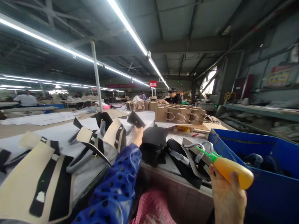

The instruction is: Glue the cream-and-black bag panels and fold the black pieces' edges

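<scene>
My left hand [137, 136], at the end of a blue dotted sleeve, reaches over the table. Its fingers are closed on the near edge of a small black leather piece [135, 119]. In my right hand [227, 193] is a squeeze bottle [233, 171] of yellow-orange liquid, tilted, with its green nozzle pointing up and left. A stack of black leather pieces [154, 141] lies between the hands. Left of my left arm are several cream and black bag panels [52, 183]. Black bag parts with wrapped handles [184, 157] lie beside the bottle's nozzle.
A blue bin [259, 174] with wrapped handles inside stands at the right. Brown bags with wrapped handles [181, 114] are lined up further back on the table. A person in dark clothes [175, 98] is behind them, and another in white [26, 99] is far left.
</scene>
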Tool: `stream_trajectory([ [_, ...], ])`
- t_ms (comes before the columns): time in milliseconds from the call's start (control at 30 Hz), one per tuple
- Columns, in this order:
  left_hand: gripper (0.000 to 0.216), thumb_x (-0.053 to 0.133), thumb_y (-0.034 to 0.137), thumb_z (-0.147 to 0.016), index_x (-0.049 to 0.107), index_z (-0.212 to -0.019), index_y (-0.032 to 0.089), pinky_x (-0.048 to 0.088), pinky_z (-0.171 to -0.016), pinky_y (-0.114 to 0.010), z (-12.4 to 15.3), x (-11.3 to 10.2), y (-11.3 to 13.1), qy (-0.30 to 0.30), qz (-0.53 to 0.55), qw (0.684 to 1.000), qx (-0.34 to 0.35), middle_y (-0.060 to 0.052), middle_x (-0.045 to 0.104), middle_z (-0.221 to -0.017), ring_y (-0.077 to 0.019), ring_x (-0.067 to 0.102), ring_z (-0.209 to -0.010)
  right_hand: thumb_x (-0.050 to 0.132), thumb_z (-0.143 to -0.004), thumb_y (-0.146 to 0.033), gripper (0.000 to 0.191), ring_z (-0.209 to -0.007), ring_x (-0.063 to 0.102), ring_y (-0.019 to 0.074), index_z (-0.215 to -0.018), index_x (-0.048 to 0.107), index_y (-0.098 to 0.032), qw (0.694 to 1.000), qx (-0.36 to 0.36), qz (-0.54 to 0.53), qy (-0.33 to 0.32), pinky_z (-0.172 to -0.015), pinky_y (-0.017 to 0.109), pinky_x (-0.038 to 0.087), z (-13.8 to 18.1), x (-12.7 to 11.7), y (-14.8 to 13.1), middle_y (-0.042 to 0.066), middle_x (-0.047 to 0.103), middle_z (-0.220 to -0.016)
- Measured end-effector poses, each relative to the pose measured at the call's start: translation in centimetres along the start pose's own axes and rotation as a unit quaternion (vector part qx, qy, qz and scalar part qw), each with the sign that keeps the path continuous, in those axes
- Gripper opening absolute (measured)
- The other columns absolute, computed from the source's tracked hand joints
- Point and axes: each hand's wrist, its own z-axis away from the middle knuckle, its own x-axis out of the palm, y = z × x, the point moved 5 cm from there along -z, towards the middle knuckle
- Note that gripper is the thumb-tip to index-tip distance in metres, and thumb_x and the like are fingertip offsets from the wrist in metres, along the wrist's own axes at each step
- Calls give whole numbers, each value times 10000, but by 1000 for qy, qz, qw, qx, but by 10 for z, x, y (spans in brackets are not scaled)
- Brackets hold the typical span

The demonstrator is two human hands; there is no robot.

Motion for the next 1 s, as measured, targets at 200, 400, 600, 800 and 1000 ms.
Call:
stream_trajectory([
  [200,337,631,343,-977,609,-1274,186,590,-887,-443,96,85,-36,-233,-144,962,4,-95,655,-1266,-227,681,-1034,880,-712,-395,538,-1252,583,247,-1149,621,-221,1000,12,-5,-9,-1175,574,334,-2,-1,4,51,621,-1257],
  [400,363,661,330,-957,609,-1293,203,547,-975,-497,171,149,-62,-390,-262,883,4,-99,622,-1341,-263,644,-1150,862,-736,-422,514,-1279,562,252,-1151,631,-227,999,18,-5,-31,-1189,576,315,4,5,-3,57,619,-1272],
  [600,252,643,329,-968,658,-1179,192,552,-956,-463,157,111,-65,-330,-254,909,-18,-86,658,-1266,-240,654,-1110,841,-763,-420,499,-1256,576,244,-1164,631,-209,1000,15,-7,-15,-1169,528,369,-1,-7,-11,63,627,-1248],
  [800,283,608,378,-988,634,-1162,156,596,-734,-349,135,40,-61,-216,-71,967,-115,-52,694,-1044,-165,685,-820,849,-763,-427,505,-1213,598,237,-1172,646,-211,998,8,-54,-29,-1165,534,375,0,-5,-17,62,613,-1279],
  [1000,306,580,412,-1000,628,-1165,158,590,-673,-314,157,-3,-53,-154,79,965,-196,-47,692,-1012,-149,676,-769,904,-678,-497,600,-1120,621,223,-1150,662,-217,989,94,-99,-64,-1158,552,373,16,13,2,60,612,-1255],
])
